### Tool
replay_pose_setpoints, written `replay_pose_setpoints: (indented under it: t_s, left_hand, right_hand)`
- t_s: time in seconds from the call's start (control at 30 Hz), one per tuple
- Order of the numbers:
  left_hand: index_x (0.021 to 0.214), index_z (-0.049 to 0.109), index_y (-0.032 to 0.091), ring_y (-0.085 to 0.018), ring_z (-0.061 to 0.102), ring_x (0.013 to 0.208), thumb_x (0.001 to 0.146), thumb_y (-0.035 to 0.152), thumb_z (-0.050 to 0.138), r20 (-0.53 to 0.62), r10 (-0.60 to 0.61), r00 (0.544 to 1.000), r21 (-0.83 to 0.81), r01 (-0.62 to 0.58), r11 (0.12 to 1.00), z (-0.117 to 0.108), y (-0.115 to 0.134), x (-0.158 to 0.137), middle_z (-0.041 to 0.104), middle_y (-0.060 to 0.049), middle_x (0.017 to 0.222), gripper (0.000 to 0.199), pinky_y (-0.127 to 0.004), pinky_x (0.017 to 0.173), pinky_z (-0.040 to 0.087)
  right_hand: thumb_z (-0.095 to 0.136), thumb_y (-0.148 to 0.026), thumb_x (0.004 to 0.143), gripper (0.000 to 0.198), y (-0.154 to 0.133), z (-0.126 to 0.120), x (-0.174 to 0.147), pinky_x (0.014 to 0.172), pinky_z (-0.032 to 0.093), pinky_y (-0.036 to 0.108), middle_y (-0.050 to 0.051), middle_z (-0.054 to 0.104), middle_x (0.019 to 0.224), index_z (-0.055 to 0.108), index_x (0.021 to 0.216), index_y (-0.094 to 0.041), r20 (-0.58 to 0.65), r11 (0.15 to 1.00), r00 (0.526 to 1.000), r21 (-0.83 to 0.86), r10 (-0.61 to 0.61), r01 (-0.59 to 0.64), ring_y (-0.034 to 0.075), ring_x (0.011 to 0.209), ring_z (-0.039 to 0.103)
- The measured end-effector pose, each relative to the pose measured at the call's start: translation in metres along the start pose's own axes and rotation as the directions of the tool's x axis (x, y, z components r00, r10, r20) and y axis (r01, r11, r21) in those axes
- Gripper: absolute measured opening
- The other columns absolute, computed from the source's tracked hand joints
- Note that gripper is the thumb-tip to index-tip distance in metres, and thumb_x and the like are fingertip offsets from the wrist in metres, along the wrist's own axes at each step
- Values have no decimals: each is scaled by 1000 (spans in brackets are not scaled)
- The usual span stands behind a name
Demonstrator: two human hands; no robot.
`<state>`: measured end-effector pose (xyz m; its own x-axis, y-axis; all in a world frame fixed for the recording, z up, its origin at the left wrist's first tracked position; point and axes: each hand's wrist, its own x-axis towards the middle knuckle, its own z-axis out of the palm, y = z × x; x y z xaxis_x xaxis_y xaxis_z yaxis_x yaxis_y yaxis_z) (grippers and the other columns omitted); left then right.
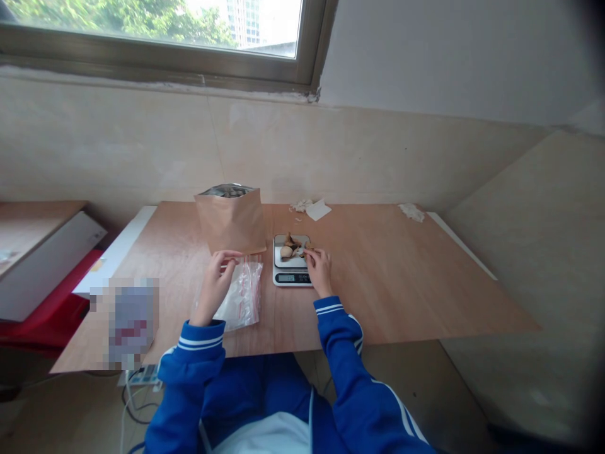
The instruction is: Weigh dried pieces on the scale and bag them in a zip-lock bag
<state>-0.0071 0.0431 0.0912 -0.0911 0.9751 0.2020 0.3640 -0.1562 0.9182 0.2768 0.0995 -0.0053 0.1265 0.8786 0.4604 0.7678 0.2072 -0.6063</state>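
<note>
Two hands work at a wooden bench (401, 284) under a window (155, 25). The left hand (215, 284) rests on a clear zip bag (241, 293) that lies flat on the bench, and its fingers pinch the top edge of the bag near the red strip. The right hand (320, 268) is beside a small scale (292, 265), with the fingertips closed on a brown piece at the right edge of the scale plate. Several brown pieces (290, 246) lie on the plate; what they are is too small to tell. The display of the scale faces the person, but its number cannot be read. Just behind the zip bag and left of the scale stands a brown paper bag (231, 221), upright and open at the top. Farther back, near the wall, lie some white paper scraps (312, 207), and one more scrap (411, 211) lies well apart to the right. Both arms wear blue sleeves (350, 353) with white stripes. At the left edge of the bench there is a blurred object (130, 318).
</note>
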Motion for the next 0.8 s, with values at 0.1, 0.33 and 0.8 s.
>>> replay_pose_setpoints:
  t_s: [0.1,0.33,0.8]
  left_hand:
    - [100,63,20,-18,63,94,88,37,48,17,-18,1000,-5,18,1000,3,0,-2,63,-7,107,26,-32,80,51]
    - [94,63,19,-18,63,85,85,41,51,61,-76,995,-38,78,996,8,-15,-9,65,-7,103,27,-33,75,52]
    - [91,59,16,-19,60,76,80,38,53,62,-121,991,197,107,974,35,-80,-26,60,-8,91,25,-40,79,52]
  right_hand:
    - [43,-24,93,31,-5,2,-3,91,40,43,12,58,107,73,101,-22,9,999,1000,-27,-25,26,28,101,50]
    - [39,-16,91,41,-10,-6,-15,93,40,44,11,58,115,64,122,-25,-34,997,997,-43,-72,70,26,105,51]
    - [39,-19,86,28,20,-10,-63,74,46,33,8,57,92,67,92,-19,-175,957,959,223,224,-183,21,84,56]
